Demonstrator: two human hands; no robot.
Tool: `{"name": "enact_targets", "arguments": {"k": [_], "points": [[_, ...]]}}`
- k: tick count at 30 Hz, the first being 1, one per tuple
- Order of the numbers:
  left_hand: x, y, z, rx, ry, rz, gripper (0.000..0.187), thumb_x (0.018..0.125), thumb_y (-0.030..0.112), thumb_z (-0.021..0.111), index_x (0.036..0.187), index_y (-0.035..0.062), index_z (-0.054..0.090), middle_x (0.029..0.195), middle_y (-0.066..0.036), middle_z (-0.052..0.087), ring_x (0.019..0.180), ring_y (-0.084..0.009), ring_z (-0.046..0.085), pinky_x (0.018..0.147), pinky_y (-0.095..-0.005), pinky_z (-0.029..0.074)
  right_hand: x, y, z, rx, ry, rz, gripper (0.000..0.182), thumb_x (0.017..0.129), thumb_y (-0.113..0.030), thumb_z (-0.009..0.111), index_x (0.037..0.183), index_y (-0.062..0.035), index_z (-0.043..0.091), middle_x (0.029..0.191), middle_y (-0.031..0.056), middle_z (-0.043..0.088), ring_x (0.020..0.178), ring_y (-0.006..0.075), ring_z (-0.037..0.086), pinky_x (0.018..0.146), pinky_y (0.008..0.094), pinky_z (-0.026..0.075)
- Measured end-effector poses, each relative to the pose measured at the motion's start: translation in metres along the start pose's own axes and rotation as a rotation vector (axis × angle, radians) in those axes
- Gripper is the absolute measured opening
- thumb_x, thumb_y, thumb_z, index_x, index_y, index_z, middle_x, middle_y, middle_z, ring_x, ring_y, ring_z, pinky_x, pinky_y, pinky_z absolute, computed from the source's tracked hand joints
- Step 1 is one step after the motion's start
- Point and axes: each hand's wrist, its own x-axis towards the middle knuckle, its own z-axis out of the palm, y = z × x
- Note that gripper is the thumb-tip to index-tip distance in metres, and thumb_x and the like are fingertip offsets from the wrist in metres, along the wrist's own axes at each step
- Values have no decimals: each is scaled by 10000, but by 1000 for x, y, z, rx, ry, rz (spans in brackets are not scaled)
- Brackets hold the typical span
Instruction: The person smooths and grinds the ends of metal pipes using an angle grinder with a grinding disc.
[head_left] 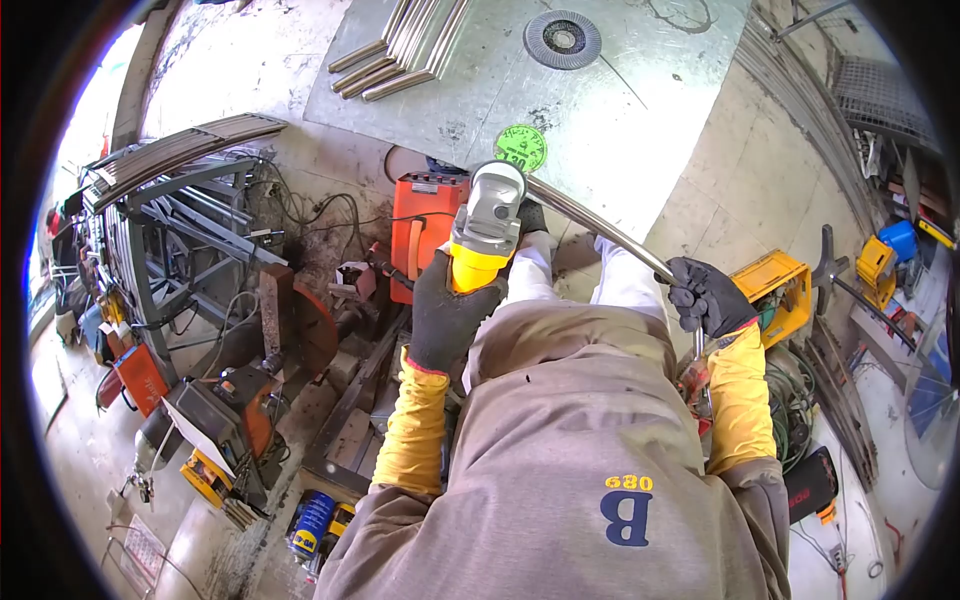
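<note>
My left hand [450, 312], in a dark glove with a yellow cuff, is closed around the yellow body of an angle grinder [492, 225]. Its grey gear head points up toward the metal sheet. My right hand [708, 297], gloved as well, grips a shiny bent metal tube [605, 228] near its bend. One leg of the tube slants up to the left and ends beside the grinder head; the other drops below my right hand. Whether the disc touches the tube cannot be made out. A round green label [522, 148] lies just beyond the grinder.
Several bent tubes [400, 60] and a grey flap disc [562, 40] lie on the metal sheet [620, 130]. An orange machine [412, 235] stands left of my legs. A yellow crate [785, 290] is at right. Cables, metal racks [190, 240] and a blue spray can [312, 522] crowd the left.
</note>
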Motion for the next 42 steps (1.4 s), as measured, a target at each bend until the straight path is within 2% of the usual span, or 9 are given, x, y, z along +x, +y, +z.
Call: {"name": "enact_targets", "arguments": {"k": [11, 18, 21, 23, 31, 33, 35, 36, 42], "points": [[10, -8, -1, 114, -2, 109, 486, 884, 139, 905, 1298, 0, 690, 992, -37, 788, 837, -79, 712, 743, -289, 587, 1, 3, 6, 43, 80, 22, 316, 1152, -249, 541, 1268, 7, 684, 757, -54, 573, 540, 58, 455, 485, 238, 396], [11, -8, -2, 71, 54, 84, 442, 886, 97, 878, 1275, -8, 695, 1020, -53, 791, 873, -107, 715, 787, -314, 594, 7, 9, -12, 31, -31, 40, 311, 1160, -255, 541, 1338, -31, 661, 796, -25, 591, 578, 65, 488, 503, 241, 431], [9, -4, -12, -7, 86, 43, 390, 896, 77, 847, 1245, -7, 693, 1025, -52, 787, 884, -112, 718, 795, -309, 589, -16, 6, 20, -103, 111, -155, 292, 1169, -259, 534, 1348, -57, 646, 869, 16, 649, 603, 87, 545, 516, 253, 470], [4, 8, -18, 25, 122, 44, 383, 899, 73, 834, 1247, -5, 694, 1029, -44, 787, 886, -109, 722, 793, -303, 587, -23, 9, 24, -220, 112, -341, 405, 1131, -353, 639, 1388, -39, 642, 984, 58, 686, 689, 123, 629, 626, 271, 543], [-7, -25, -35, -219, 187, 32, 354, 951, 75, 747, 1293, -4, 704, 1024, -54, 778, 875, -136, 743, 798, -309, 599, -61, -4, 28, 115, 16, -312, 469, 1073, -405, 686, 1363, -38, 662, 969, 116, 759, 625, 196, 694, 546, 338, 593], [-11, -25, -34, -295, 195, 27, 355, 961, 69, 723, 1310, 1, 704, 1027, -53, 773, 864, -146, 746, 801, -312, 601, -55, -5, 11, 215, -178, -352, 534, 1070, -350, 663, 1483, -16, 610, 1093, 176, 755, 724, 246, 748, 619, 387, 642], [-15, -25, -35, -302, 195, 40, 355, 965, 78, 724, 1310, 1, 704, 1030, -53, 772, 864, -144, 744, 802, -313, 603, -51, -9, 11, 537, -545, -330, 592, 1081, -246, 640, 1630, -79, 492, 1325, 257, 659, 942, 306, 786, 787, 397, 690], [-16, -26, -36, -305, 191, 43, 354, 969, 88, 726, 1311, 0, 704, 1034, -52, 771, 863, -141, 743, 803, -313, 605, -41, -4, 3, 598, -742, -374, 727, 1065, -144, 624, 1732, -86, 341, 1490, 297, 541, 1109, 363, 771, 930, 465, 691], [-21, -29, -35, -302, 203, 77, 392, 973, 174, 766, 1316, 4, 682, 1067, -94, 780, 860, -191, 776, 782, -337, 631, -31, 6, 3, 641, -801, -435, 821, 1001, -35, 650, 1749, -47, 312, 1576, 347, 526, 1101, 363, 785, 927, 508, 671]]}}
